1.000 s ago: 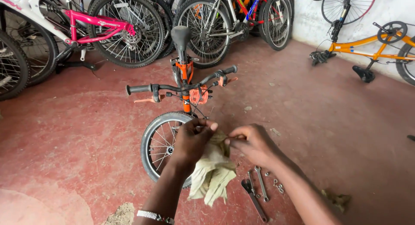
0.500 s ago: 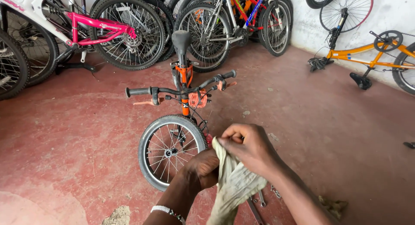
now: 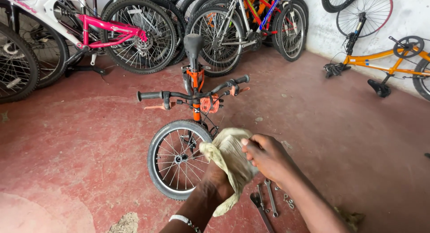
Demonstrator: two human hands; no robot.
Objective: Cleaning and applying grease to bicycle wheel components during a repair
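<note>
A pale, grimy rag is bunching up between both hands, draped over the left hand, which is buried under it so I cannot tell its grip. The right hand is clenching the cloth's upper fold from its outer side, apparently rubbing the cloth over the other hand. Just beyond the hands a small orange bicycle is standing, its front wheel facing them. Below the right hand, wrenches are lying on the red floor within easy reach.
</note>
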